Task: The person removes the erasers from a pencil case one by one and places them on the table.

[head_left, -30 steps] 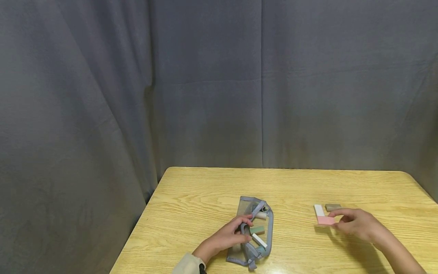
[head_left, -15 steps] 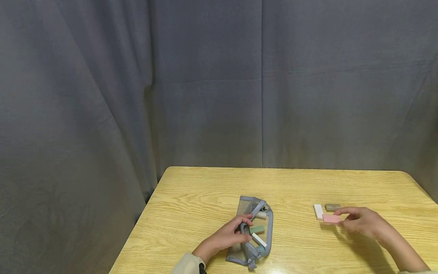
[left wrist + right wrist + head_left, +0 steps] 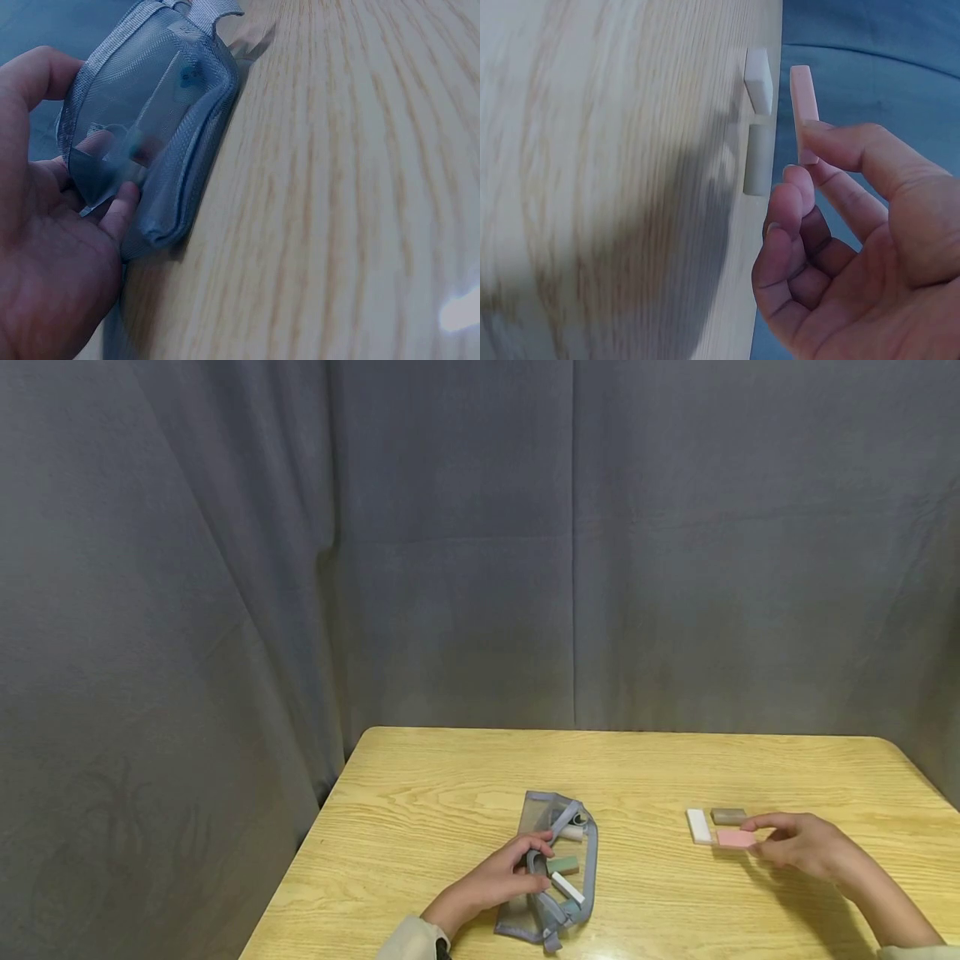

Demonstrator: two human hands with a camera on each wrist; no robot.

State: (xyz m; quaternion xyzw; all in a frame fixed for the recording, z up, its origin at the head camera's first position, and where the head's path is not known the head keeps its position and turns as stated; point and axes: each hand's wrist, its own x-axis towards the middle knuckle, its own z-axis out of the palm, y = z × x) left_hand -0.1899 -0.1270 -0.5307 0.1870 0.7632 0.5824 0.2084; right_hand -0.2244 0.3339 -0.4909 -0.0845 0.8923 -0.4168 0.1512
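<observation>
My right hand (image 3: 813, 850) pinches a pink eraser (image 3: 736, 838) between thumb and fingers, just above the table; in the right wrist view the eraser (image 3: 804, 94) juts out past the fingertips. Close by lie a white eraser (image 3: 698, 827) and a grey-brown eraser (image 3: 727, 816). My left hand (image 3: 498, 877) grips the rim of a grey-blue mesh pouch (image 3: 592, 860), which lies with its mouth open. Inside it show a green block (image 3: 563, 865), a thin white block (image 3: 567, 887) and a pale piece (image 3: 572, 832). Mesh partly hides the contents in the left wrist view.
The wooden table (image 3: 465, 760) has rounded far corners. Grey curtains (image 3: 450, 568) hang behind it and along its left side. Bare tabletop lies between the pouch and the erasers.
My right hand has drawn the pink eraser to the right, away from the white one's near end, and slightly farther back. The left hand and pouch stay put.
</observation>
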